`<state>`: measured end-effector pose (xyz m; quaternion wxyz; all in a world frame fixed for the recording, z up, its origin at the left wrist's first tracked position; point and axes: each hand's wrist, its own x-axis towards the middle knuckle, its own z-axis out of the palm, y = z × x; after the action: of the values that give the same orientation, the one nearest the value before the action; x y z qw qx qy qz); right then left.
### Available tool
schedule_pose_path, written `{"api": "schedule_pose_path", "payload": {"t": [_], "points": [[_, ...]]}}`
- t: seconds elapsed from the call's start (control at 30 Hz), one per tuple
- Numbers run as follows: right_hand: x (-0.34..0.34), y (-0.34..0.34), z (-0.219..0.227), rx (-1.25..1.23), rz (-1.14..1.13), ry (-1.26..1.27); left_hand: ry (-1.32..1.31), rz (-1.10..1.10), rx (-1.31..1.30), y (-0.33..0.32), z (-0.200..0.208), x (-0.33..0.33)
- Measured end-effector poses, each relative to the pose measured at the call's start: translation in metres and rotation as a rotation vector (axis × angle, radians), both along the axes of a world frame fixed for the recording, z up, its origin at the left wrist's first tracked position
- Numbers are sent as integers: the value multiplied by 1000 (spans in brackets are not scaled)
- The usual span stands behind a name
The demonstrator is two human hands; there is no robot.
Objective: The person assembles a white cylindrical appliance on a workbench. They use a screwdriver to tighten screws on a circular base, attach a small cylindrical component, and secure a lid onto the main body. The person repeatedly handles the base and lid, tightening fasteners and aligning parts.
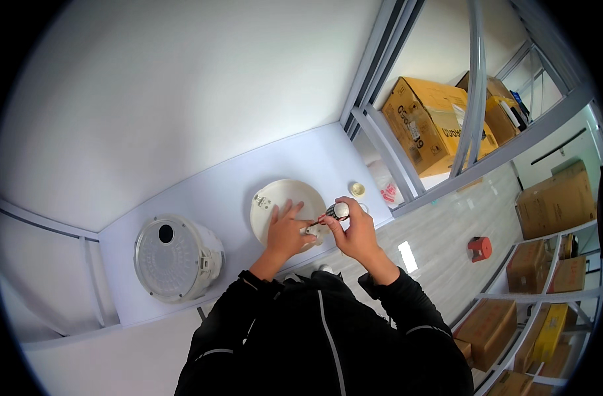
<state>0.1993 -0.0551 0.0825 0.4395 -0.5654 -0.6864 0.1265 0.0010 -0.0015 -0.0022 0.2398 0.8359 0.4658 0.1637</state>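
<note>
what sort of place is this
Probably a storeroom with a work area: brown boxes on shelves, and a bench with a drum and white disc.

I count two hands mid-frame, one left hand (286,233) and one right hand (359,236), plus one screwdriver (341,210) and one white disc (304,192). Left of centre, one white drum (177,259); right of centre, one small cup (358,190); farther right, one red stool (479,248); lower right, at least five brown cartons (486,332).
</note>
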Motion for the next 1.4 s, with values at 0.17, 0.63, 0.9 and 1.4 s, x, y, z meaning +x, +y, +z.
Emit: {"api": "schedule_pose_path", "payload": {"t": [0.17,0.63,0.9,1.4], "points": [[-1,-4,2,-33,0,39,43,-24,-12,2,1,0],[-3,-12,35,-23,104,-152,39,-62,15,6,-9,-1],[-2,-8,51,-238,32,-372,21,-58,-23,7,-3,-1],[-5,-4,72,-118,132,-400,33,-70,-16,8,1,0]]}}
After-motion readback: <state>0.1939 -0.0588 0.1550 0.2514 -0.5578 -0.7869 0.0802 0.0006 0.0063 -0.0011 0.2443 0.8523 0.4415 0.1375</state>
